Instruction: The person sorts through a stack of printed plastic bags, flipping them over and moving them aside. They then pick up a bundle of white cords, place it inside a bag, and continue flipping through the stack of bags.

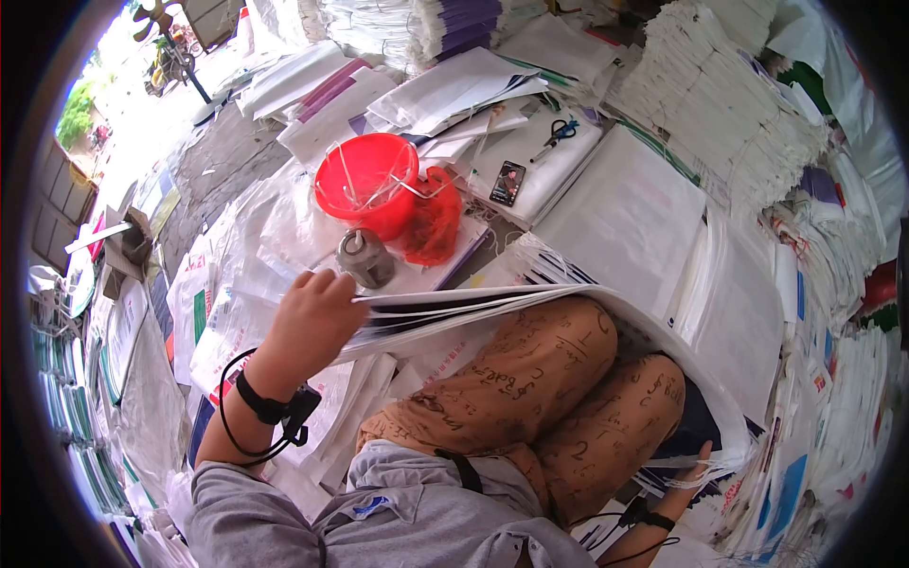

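Note:
A bent bundle of white sheets [568,290] lies across my knees, its layered edge facing up. At the bundle's left end, my left hand [317,317] has its fingers curled; whatever is between them is hidden. My right hand [696,473] grips the right end, low beside my leg, partly covered by frayed white strips. Just beyond my left hand stands a grey container [365,259] with a loop on top. Behind it are a red bowl [369,180] holding white strips and a crumpled red plastic bag [434,222].
A phone [507,184] and dark-handled scissors [559,134] lie on white sheets ahead. Tall stacks of white sacks [705,104] rise at the back right. More stacks [71,407] stand at the left. A fan [170,38] is at the upper left.

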Available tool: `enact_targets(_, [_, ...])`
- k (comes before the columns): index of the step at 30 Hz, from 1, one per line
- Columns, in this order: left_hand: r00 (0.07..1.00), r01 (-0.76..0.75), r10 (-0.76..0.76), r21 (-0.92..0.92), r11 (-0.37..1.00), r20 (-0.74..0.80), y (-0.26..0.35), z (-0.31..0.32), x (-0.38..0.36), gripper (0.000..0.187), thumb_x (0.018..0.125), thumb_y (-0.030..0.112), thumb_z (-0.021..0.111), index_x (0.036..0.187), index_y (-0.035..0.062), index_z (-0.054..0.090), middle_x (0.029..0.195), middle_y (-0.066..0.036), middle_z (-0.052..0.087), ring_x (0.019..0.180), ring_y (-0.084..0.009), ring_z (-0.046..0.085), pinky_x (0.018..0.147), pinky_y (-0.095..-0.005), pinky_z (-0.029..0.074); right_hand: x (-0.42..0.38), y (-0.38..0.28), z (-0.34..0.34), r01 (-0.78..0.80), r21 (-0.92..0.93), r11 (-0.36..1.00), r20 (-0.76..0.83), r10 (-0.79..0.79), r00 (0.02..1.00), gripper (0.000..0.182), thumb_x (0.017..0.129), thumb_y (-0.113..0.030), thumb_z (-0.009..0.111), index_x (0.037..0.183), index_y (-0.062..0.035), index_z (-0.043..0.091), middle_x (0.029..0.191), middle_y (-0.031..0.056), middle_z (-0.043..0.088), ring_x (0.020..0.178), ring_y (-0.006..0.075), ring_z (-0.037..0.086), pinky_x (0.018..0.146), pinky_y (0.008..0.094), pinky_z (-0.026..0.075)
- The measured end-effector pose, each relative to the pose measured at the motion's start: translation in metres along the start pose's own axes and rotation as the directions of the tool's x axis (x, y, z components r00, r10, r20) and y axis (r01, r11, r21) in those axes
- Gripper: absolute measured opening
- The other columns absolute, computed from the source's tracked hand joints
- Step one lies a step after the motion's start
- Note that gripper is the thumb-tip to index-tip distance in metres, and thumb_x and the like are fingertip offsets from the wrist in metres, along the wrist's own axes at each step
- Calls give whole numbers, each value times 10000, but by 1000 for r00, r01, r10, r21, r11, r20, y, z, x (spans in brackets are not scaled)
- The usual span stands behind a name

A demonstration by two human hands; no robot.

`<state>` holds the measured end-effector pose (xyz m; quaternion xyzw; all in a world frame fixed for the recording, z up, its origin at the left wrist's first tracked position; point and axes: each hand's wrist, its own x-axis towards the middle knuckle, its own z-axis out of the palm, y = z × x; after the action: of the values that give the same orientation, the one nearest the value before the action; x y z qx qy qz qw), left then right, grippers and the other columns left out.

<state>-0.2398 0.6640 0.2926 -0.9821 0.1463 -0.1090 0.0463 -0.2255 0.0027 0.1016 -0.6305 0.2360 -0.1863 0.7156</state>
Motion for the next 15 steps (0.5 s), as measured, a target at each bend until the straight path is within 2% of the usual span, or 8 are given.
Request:
enact_targets(1, [996, 84, -83, 17, 996, -16, -3, 0, -3, 68, 739, 158, 692, 799, 141, 665, 819, -26, 523, 815, -228, 551, 734, -382, 455, 2, 2, -2, 2, -1, 1000, -3, -2, 1000, 667, 883, -401, 670, 1352, 35, 484, 1308, 159, 552, 1160, 296, 558, 1034, 407, 431])
enact_targets(2, [997, 81, -80, 17, 997, -14, -4, 0, -6, 68, 739, 158, 692, 799, 141, 665, 819, -26, 523, 815, -228, 551, 734, -382, 455, 4, 4, -4, 9, 0, 1000, -4, -9, 1000, 665, 885, -398, 670, 1350, 39, 485, 1306, 159, 554, 1162, 297, 559, 1034, 405, 431])
enact_targets(4, [946, 301, -306, -60, 952, -109, -7, 3, -14, 76, 748, 170, 715, 773, 120, 663, 838, -51, 506, 837, -240, 546, 771, -395, 443, 5, 6, -7, 6, 1, 1000, -8, -6, 1000, 663, 886, -397, 669, 1349, 40, 485, 1307, 159, 554, 1163, 298, 559, 1035, 404, 431])
enact_targets(6, [934, 321, -336, -125, 939, -120, -12, 11, -24, 116, 730, 115, 768, 825, 98, 703, 839, -60, 524, 823, -255, 557, 758, -382, 455, 6, 6, -7, 5, 0, 1000, -9, -5, 1000, 659, 888, -393, 668, 1349, 41, 485, 1307, 160, 554, 1164, 299, 559, 1036, 404, 430])
enact_targets(8, [891, 339, -433, -433, 835, -137, -15, 24, -33, 160, 709, 79, 796, 854, 69, 728, 835, -64, 562, 819, -254, 578, 739, -366, 475, 6, 4, -4, 5, -2, 1000, -7, -5, 1000, 655, 891, -390, 667, 1348, 41, 485, 1308, 160, 554, 1166, 300, 558, 1037, 403, 430])
enact_targets(9, [892, 339, -432, -433, 835, -136, -17, 32, -38, 160, 709, 79, 796, 854, 69, 728, 835, -64, 562, 819, -254, 578, 739, -366, 475, 4, 2, -2, 4, -3, 1000, -9, -4, 1000, 655, 891, -390, 667, 1348, 41, 485, 1308, 160, 554, 1166, 300, 558, 1037, 403, 430])
enact_targets(11, [821, 378, -546, -560, 737, -166, -19, 44, -45, 176, 720, 61, 801, 885, 51, 740, 808, -63, 606, 778, -240, 596, 697, -343, 489, -1, -2, 3, 13, -13, 1000, -31, -13, 999, 648, 892, -384, 668, 1347, 40, 485, 1303, 162, 556, 1163, 299, 559, 1034, 402, 435])
enact_targets(15, [780, 410, -600, -577, 707, -181, -14, 56, -47, 149, 750, 58, 785, 890, 34, 738, 841, -79, 658, 765, -233, 620, 689, -329, 492, 0, -4, 1, -3, 1, 1000, 6, 3, 1000, 710, 854, -414, 707, 1362, 24, 475, 1311, 157, 552, 1182, 298, 549, 1046, 421, 415])
